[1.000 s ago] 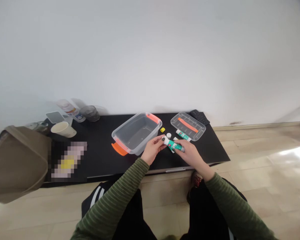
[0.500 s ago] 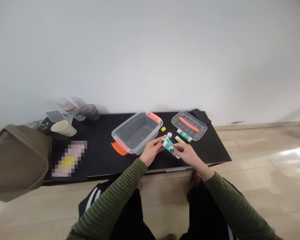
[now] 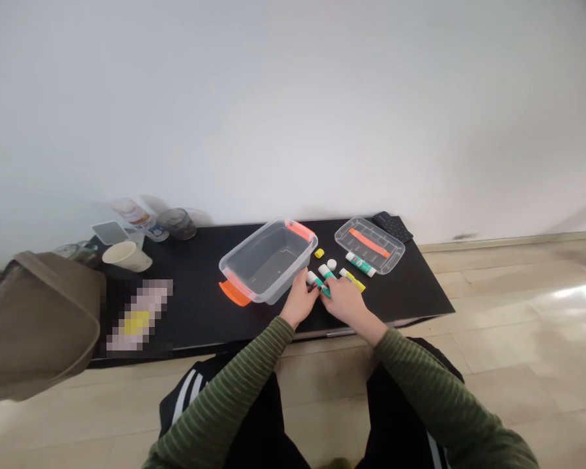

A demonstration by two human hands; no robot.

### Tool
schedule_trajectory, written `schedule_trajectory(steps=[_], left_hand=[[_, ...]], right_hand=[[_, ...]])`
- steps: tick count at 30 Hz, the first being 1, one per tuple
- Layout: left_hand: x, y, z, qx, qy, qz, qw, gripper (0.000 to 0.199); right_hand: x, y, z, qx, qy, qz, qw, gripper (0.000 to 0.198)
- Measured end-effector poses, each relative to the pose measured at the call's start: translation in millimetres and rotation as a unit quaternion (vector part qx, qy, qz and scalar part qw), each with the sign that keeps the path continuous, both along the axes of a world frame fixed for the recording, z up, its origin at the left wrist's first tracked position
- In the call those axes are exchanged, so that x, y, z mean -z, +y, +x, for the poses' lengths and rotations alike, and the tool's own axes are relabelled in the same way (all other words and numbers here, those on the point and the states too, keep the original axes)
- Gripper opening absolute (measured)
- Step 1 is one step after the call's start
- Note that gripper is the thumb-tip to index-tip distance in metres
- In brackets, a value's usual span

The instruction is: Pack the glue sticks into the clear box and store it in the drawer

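Low over the black table, a green-and-white glue stick [image 3: 313,279] is between my two hands. My left hand [image 3: 299,301] closes around its left side, and my right hand [image 3: 346,302] has its fingers on the right side, covering part of it. Just beyond my right fingers lies a second green-and-white glue stick [image 3: 326,271], partly hidden by them. A yellow glue stick [image 3: 353,280] lies right of that hand. Behind sit a white cap [image 3: 331,264] and a yellow cap [image 3: 319,253]. Another green glue stick [image 3: 361,264] rests against the clear lid [image 3: 395,253].
A clear plastic box [image 3: 273,296] with orange latches stands left of my hands. Farther left are a paper cup [image 3: 129,259], a glass [image 3: 176,225], a spray can [image 3: 139,218] and a brown bag [image 3: 39,326]. A black dotted object [image 3: 393,227] lies at the back right.
Both hands have lowered to the tabletop with the glue stick and shifted slightly left. The second green glue stick now shows beside it, lying on the table.
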State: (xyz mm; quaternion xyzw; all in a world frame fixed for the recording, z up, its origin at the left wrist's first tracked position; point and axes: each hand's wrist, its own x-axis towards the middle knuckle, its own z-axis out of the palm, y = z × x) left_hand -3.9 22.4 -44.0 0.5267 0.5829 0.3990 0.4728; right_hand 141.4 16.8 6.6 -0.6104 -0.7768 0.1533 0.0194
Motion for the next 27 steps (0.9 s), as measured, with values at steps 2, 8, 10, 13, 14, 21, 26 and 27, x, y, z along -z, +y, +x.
schedule_trajectory(steps=[2,8,10,13,14,21,26,27], left_hand=[[-0.9,0.2,0.3,0.018,0.055,-0.009,0.998,0.067],[0.6,2.3,1.5,0.050,0.143,-0.021,0.988,0.059],[0.7,3.6,1.7,0.060,0.161,-0.017,0.985,0.058],[-1.8,6.0,2.4,0.086,0.187,-0.007,0.979,0.053],[-3.4,6.9,3.1,0.098,0.196,0.000,0.976,0.052],[-14.8,16.5,17.8,0.095,0.263,0.062,0.958,0.047],[-12.6,36.1,34.4,0.091,0.297,0.137,0.941,0.044],[-10.9,41.0,38.2,0.094,0.310,0.147,0.934,0.044]], right_hand=[[2.5,3.4,-7.5,-0.006,-0.021,-0.001,1.000,0.025],[13.3,7.8,-24.5,-0.008,-0.044,0.012,0.999,0.024],[15.7,7.8,-27.5,-0.006,-0.051,0.020,0.998,0.024],[15.5,9.6,-25.8,-0.006,-0.059,0.019,0.998,0.024],[14.1,11.3,-22.7,-0.008,-0.058,0.015,0.998,0.023],[-0.8,38.5,40.4,0.050,0.029,0.029,0.998,0.020],[10.2,56.7,88.8,0.125,0.011,0.058,0.990,0.029],[13.9,58.7,94.5,0.129,0.005,0.058,0.990,0.030]])
